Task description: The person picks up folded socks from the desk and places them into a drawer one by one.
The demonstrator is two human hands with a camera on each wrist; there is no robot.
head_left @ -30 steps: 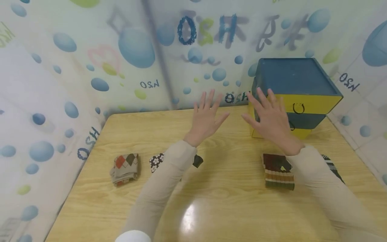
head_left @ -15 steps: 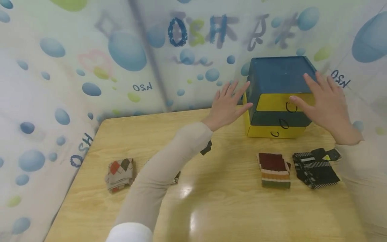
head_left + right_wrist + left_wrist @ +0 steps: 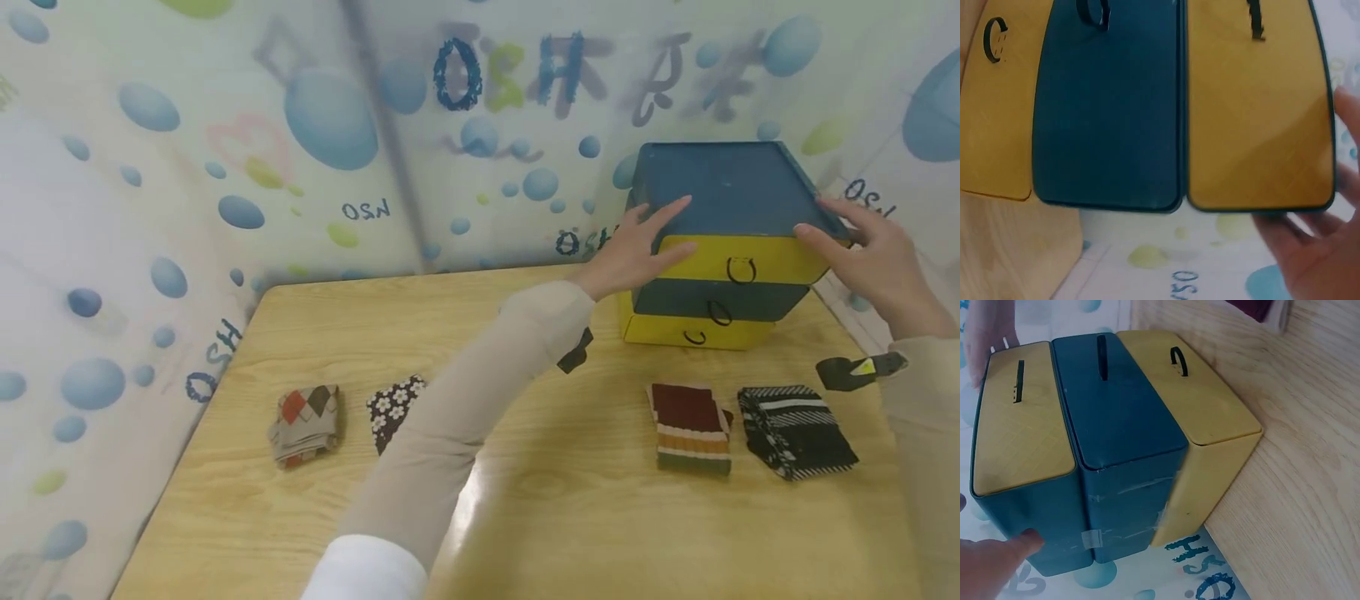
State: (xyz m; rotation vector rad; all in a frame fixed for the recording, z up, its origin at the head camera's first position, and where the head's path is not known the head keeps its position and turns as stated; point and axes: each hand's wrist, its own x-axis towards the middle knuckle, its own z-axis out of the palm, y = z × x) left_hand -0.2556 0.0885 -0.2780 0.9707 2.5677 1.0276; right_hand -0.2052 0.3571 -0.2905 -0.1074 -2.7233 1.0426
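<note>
A stack of three drawers in blue and yellow, with black loop pulls, stands at the back right of the table. My left hand is at its left side near the top, with fingers extended. The thumb lies against the blue side in the left wrist view. My right hand is at the upper right front corner, fingers spread along the top edge. In the right wrist view, the right hand reaches around the end of the yellow-fronted top drawer. All drawers look closed.
Folded fabric pieces lie on the wooden table: an argyle one, a floral one partly behind my left sleeve, a striped one and a black-and-white one. A patterned wall stands directly behind the drawers.
Both hands, raised with spread fingers before, have moved to the drawer stack. The left went right to its left side; the right swung outward, then came in to its upper right corner.
</note>
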